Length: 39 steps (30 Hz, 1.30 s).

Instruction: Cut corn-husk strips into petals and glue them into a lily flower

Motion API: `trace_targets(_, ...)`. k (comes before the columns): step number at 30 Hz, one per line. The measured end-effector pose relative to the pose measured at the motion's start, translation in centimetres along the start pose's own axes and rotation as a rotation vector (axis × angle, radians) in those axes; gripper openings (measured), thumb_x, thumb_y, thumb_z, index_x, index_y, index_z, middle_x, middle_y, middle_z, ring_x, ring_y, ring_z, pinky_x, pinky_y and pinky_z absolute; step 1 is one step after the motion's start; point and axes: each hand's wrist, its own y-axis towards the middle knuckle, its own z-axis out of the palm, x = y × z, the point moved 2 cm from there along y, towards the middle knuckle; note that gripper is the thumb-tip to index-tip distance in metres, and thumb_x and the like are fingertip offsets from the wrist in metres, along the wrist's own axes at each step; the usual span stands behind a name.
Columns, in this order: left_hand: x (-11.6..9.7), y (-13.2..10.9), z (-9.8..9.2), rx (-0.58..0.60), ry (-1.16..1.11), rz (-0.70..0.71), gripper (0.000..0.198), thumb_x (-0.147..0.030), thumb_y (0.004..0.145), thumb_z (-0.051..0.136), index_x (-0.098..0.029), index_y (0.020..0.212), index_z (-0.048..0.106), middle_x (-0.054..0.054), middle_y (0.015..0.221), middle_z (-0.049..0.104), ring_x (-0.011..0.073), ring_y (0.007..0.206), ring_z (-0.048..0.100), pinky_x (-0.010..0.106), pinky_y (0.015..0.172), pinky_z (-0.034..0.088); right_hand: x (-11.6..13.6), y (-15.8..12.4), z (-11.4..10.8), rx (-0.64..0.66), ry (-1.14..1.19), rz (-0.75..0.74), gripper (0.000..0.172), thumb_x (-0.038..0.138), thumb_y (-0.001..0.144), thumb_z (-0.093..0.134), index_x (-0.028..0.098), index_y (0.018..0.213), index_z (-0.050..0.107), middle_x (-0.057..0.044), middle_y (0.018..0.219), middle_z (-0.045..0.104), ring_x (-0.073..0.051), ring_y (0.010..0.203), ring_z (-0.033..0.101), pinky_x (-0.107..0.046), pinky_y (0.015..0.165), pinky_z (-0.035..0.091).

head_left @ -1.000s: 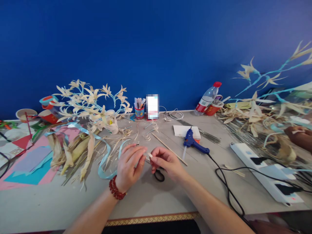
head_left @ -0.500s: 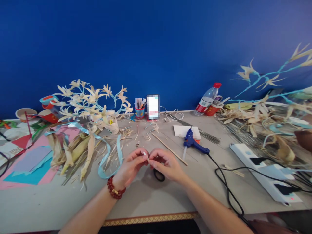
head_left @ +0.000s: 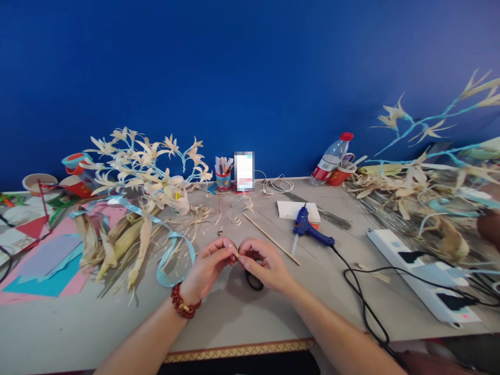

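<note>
My left hand [head_left: 213,265] and my right hand [head_left: 265,263] meet fingertip to fingertip above the middle of the table. Both are closed in a pinch on a small pale strip [head_left: 236,253], mostly covered by the fingers. It looks like corn husk, though its kind is hard to make out. Under my right hand shows a black loop handle [head_left: 254,282], perhaps of scissors; the rest is hidden, and I cannot tell whether that hand holds it. A thin wooden stick [head_left: 271,238] lies just beyond my right hand. A light blue ribbon [head_left: 166,265] curls beside my left hand.
To the right are a blue glue gun [head_left: 312,229], its black cord and a white power strip [head_left: 414,276]. Husk flowers [head_left: 148,156] and dried husks [head_left: 125,237] fill the left. At the back stand a pen cup [head_left: 224,179], a blurred screen [head_left: 244,172] and a bottle [head_left: 332,159].
The pale tip that stuck up between my fingertips is now mostly covered by them. Both hands stay in nearly the same place; the view has shifted slightly.
</note>
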Motion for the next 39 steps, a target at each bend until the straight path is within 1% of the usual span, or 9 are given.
trace_targets(10, 0.3, -0.3, 0.2, -0.003, 0.118, 0.050, 0.011, -0.024, 0.080, 0.068, -0.016, 0.076, 0.062, 0.000, 0.073, 0.056, 0.0112, 0.068, 0.048, 0.023, 0.068, 0.038, 0.7, 0.1, -0.2, -0.037, -0.020, 0.011, 0.010, 0.021, 0.080, 0.055, 0.019, 0.070, 0.057, 0.001, 0.069, 0.057, -0.013, 0.065, 0.052, -0.024, 0.062, 0.039)
trace_targets(13, 0.1, -0.2, 0.2, 0.010, 0.050, 0.015, 0.012, -0.025, 0.079, 0.068, -0.015, 0.075, 0.063, 0.001, 0.074, 0.057, 0.0116, 0.068, 0.048, 0.024, 0.067, 0.039, 0.2, 0.0, -0.1, -0.024, 0.087, 0.061, 0.010, 0.021, 0.078, 0.055, 0.018, 0.068, 0.057, 0.000, 0.068, 0.056, -0.013, 0.063, 0.052, -0.025, 0.061, 0.040)
trace_targets(17, -0.3, -0.1, 0.0, 0.000, -0.005, 0.021, 0.012, -0.025, 0.079, 0.068, -0.016, 0.073, 0.063, 0.001, 0.073, 0.057, 0.0110, 0.066, 0.048, 0.023, 0.066, 0.039, -0.5, -0.1, 0.0, -0.003, 0.275, 0.145, 0.015, 0.030, 0.082, 0.057, 0.018, 0.073, 0.058, 0.000, 0.070, 0.056, -0.013, 0.063, 0.053, -0.025, 0.060, 0.043)
trace_targets(21, -0.3, -0.2, 0.2, 0.002, -0.001, 0.016, 0.012, -0.024, 0.080, 0.067, -0.016, 0.072, 0.063, 0.000, 0.072, 0.058, 0.0108, 0.067, 0.049, 0.023, 0.067, 0.039, -0.2, -0.1, 0.2, 0.011, 0.251, 0.103, 0.016, 0.034, 0.083, 0.059, 0.019, 0.081, 0.060, -0.002, 0.079, 0.059, -0.015, 0.069, 0.056, -0.027, 0.064, 0.045)
trace_targets(25, -0.1, -0.3, 0.3, -0.004, -0.027, -0.007, 0.011, -0.023, 0.077, 0.069, -0.016, 0.072, 0.064, 0.000, 0.072, 0.059, 0.0107, 0.066, 0.050, 0.024, 0.067, 0.040, 0.1, -0.1, 0.4, -0.012, 0.196, 0.075, 0.020, 0.036, 0.083, 0.061, 0.019, 0.072, 0.058, -0.001, 0.073, 0.057, -0.014, 0.066, 0.054, -0.027, 0.064, 0.045)
trace_targets(31, 0.1, -0.1, 0.5, 0.051, -0.183, -0.043, 0.013, -0.023, 0.078, 0.067, -0.015, 0.070, 0.059, 0.000, 0.070, 0.055, 0.0107, 0.064, 0.049, 0.025, 0.065, 0.041, -0.7, 0.0, 0.4, 0.014, 0.444, 0.156, 0.017, 0.032, 0.077, 0.066, 0.019, 0.069, 0.059, 0.000, 0.070, 0.057, -0.014, 0.064, 0.056, -0.027, 0.063, 0.047)
trace_targets(34, -0.1, 0.0, 0.6, 0.065, -0.232, -0.043, 0.015, -0.023, 0.080, 0.064, -0.016, 0.069, 0.057, -0.001, 0.066, 0.051, 0.0118, 0.063, 0.048, 0.027, 0.067, 0.042, -1.1, 0.0, 0.2, 0.034, 0.522, 0.164, 0.016, 0.030, 0.077, 0.065, 0.018, 0.067, 0.059, 0.000, 0.070, 0.056, -0.014, 0.062, 0.056, -0.028, 0.062, 0.048)
trace_targets(36, -0.2, 0.0, 0.6, 0.048, -0.229, -0.036, 0.014, -0.023, 0.079, 0.064, -0.017, 0.069, 0.056, -0.001, 0.066, 0.050, 0.0121, 0.064, 0.048, 0.028, 0.068, 0.043, -1.0, -0.1, 0.2, 0.025, 0.511, 0.156, 0.016, 0.031, 0.079, 0.064, 0.018, 0.070, 0.060, -0.001, 0.072, 0.057, -0.014, 0.063, 0.056, -0.028, 0.063, 0.048)
trace_targets(39, -0.1, 0.0, 0.5, 0.035, -0.207, -0.037, 0.014, -0.023, 0.079, 0.065, -0.017, 0.069, 0.057, -0.001, 0.067, 0.051, 0.0118, 0.063, 0.048, 0.027, 0.068, 0.042, -0.7, -0.3, 0.5, 0.000, 0.465, 0.141, 0.018, 0.036, 0.082, 0.065, 0.019, 0.084, 0.060, -0.002, 0.080, 0.060, -0.014, 0.069, 0.057, -0.027, 0.065, 0.049)
